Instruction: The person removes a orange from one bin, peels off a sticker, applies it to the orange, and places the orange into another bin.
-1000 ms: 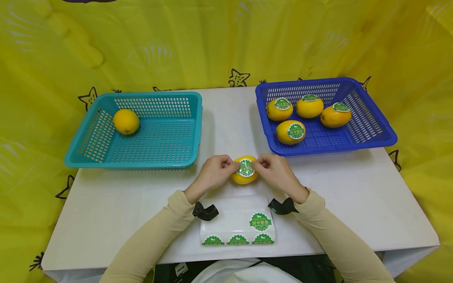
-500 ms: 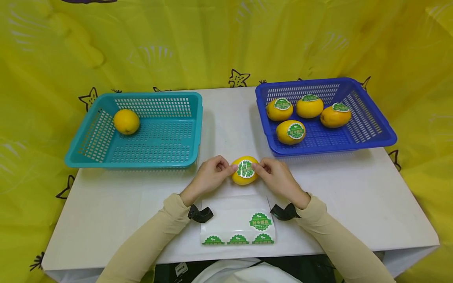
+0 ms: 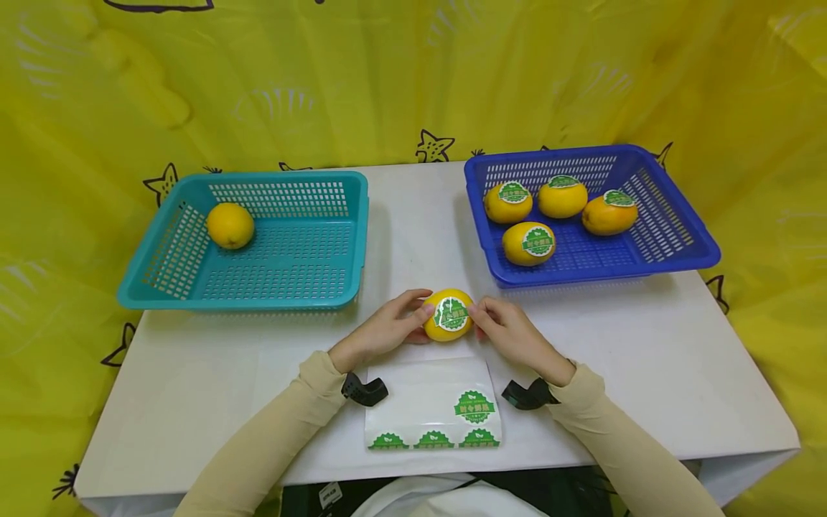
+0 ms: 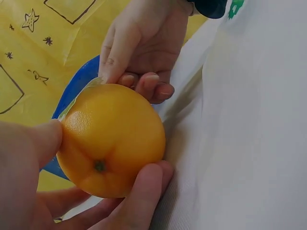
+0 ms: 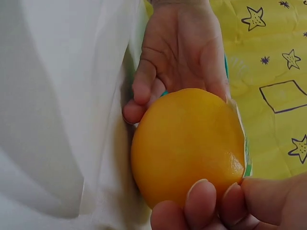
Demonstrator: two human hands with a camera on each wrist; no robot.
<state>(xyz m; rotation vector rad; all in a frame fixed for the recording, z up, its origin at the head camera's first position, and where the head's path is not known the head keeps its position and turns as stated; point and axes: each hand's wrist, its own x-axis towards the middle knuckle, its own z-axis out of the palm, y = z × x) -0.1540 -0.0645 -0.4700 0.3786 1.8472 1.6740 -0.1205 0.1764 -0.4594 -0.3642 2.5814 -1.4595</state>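
Note:
An orange (image 3: 447,334) is held up between both hands at the middle of the table, its green-and-white round sticker (image 3: 451,314) facing up. My left hand (image 3: 389,323) grips its left side; in the left wrist view the thumb lies near the sticker and the curled fingers support the orange (image 4: 115,139) from the other side. From the right, my right hand (image 3: 515,334) holds the fruit, thumb at the sticker's edge. In the right wrist view, its bent fingertips (image 5: 200,201) touch the orange (image 5: 187,143). The sticker (image 5: 247,155) shows only edge-on there.
A sheet of stickers (image 3: 429,402) lies below the hands near the table's front edge. The teal basket (image 3: 284,298) at left holds one plain orange (image 3: 230,225). The blue basket (image 3: 594,271) at right holds several stickered oranges (image 3: 528,244). A yellow curtain (image 3: 388,79) hangs behind.
Both hands were pinching or pressing the sticker's edges on the fruit. Now the left fingers have wrapped round the orange, which is slightly turned; the right hand has shifted to its right side.

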